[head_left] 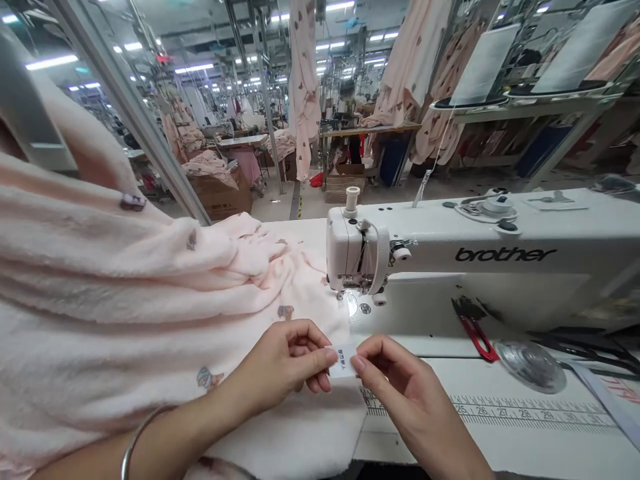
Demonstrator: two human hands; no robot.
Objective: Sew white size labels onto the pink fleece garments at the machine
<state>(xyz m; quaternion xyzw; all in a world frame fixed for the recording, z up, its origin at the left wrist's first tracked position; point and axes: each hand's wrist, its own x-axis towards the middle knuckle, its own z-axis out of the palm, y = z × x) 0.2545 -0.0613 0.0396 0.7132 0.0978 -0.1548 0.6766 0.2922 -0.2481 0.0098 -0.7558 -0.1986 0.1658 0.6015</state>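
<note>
Between my two hands is a small white fabric label [343, 361] with dark printed characters. My left hand [295, 360] pinches its left edge between thumb and fingers, and my right hand [395, 377] pinches the right edge. Under and beside my left arm spreads pale pink plush fabric [150, 347] with small printed figures, bunched up toward the left. Just beyond the label stands a white sewing machine [425, 237], its needle area at the fabric's far right edge. The needle itself is too small to make out.
Red-handled thread snips [477, 337] and a clear round dish [531, 365] lie right of my right hand. A printed ruler strip [530, 413] runs along the table front. White thread cones [485, 65] stand at upper right; a metal post [130, 107] rises at left.
</note>
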